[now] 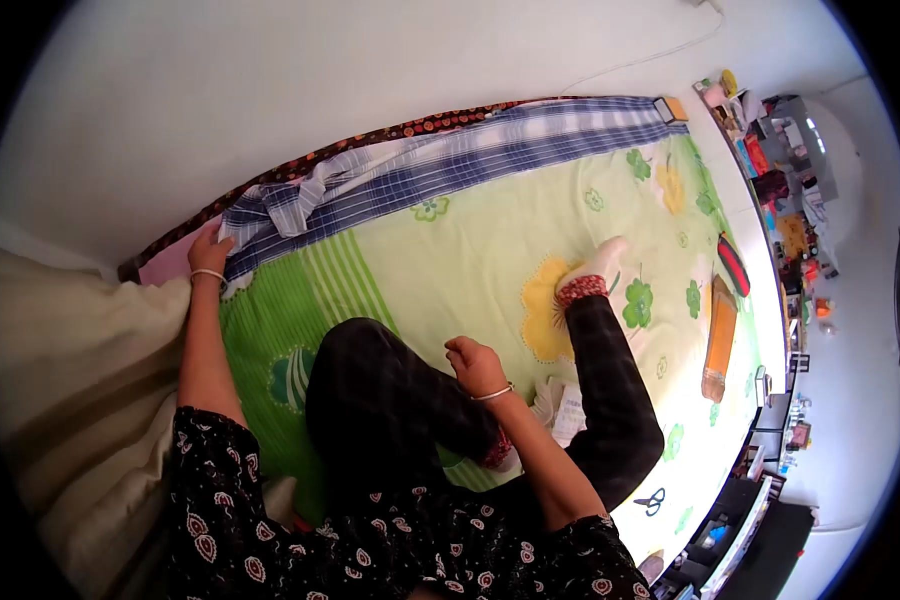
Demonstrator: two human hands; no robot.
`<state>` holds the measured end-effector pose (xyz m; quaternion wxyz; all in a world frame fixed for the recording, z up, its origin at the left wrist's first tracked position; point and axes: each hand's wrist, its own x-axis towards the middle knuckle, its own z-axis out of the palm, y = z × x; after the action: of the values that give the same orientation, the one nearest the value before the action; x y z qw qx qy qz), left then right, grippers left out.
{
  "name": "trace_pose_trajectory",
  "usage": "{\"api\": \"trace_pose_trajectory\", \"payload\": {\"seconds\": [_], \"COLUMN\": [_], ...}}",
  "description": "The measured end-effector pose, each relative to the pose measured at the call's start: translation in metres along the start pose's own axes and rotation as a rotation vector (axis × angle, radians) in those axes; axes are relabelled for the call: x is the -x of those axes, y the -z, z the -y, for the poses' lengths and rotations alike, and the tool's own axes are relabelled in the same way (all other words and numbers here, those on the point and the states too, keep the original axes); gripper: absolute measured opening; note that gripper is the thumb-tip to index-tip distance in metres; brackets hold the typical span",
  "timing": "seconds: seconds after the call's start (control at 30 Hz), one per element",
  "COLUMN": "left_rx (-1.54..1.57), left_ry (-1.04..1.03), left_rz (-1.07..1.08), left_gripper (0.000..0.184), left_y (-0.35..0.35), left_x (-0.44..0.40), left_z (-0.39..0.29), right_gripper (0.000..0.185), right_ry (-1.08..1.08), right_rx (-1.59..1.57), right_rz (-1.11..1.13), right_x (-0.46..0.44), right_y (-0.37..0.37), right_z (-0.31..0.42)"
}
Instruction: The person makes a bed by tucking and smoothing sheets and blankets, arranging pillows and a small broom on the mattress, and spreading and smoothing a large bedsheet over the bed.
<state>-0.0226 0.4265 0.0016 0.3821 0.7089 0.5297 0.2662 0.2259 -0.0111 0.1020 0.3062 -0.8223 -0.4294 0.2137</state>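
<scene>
At the far left end of the blue and white plaid cloth (400, 185), my left hand (210, 252) grips its bunched edge. The cloth stretches along the wall side of the bed, gathered into folds near that hand and flatter toward the far end. My right hand (477, 367) hovers by my bent knee with its fingers curled together; whatever they pinch, if anything, is too small to make out. Beneath lies a green and cream bedsheet (470, 255) with flower and clover prints. An open book or paper (568, 412) rests between my legs.
Black-handled scissors (650, 502) lie on the sheet at lower right. A long orange-brown box (718, 340) and a red and black case (733, 264) lie near the right edge. A small box (671, 110) sits on the plaid cloth's far end. Cluttered shelves (792, 235) stand beyond.
</scene>
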Motion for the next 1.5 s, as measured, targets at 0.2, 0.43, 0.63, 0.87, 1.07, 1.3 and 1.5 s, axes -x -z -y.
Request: {"api": "trace_pose_trajectory", "payload": {"seconds": [0.2,0.43,0.63,0.87,1.07,1.3,1.5], "left_rx": [1.016,0.773,1.042,0.825,0.929,1.091,1.223], "left_ry": [0.256,0.573,0.699,0.304,0.523,0.766,0.387], "left_rz": [0.645,0.671,0.560,0.912,0.749,0.782,0.768], "left_gripper": [0.040,0.037,0.023,0.013,0.014,0.007,0.028], "left_y": [0.027,0.017,-0.027,-0.019,-0.045,-0.074,-0.044], "left_x": [0.076,0.126,0.106,0.173,0.221,0.238,0.233], "left_z": [-0.100,-0.058,-0.058,-0.193,-0.210,-0.222,-0.243], "right_gripper": [0.012,0.011,0.012,0.013,0.021,0.030,0.031], "right_ry": [-0.071,-0.256,-0.060,-0.274,-0.357,-0.370,-0.315], "right_rx": [-0.163,-0.302,-0.229,-0.501,-0.807,-0.978,-0.983], "right_rz": [0.054,0.128,0.106,0.098,0.117,0.196,0.211], "right_x": [-0.009,-0.013,-0.007,-0.001,-0.011,-0.024,-0.012], "right_y": [-0.018,-0.031,-0.038,-0.031,-0.027,-0.026,-0.013], "right_z": [-0.020,-0.022,-0.026,-0.021,-0.001,0.024,0.021]}}
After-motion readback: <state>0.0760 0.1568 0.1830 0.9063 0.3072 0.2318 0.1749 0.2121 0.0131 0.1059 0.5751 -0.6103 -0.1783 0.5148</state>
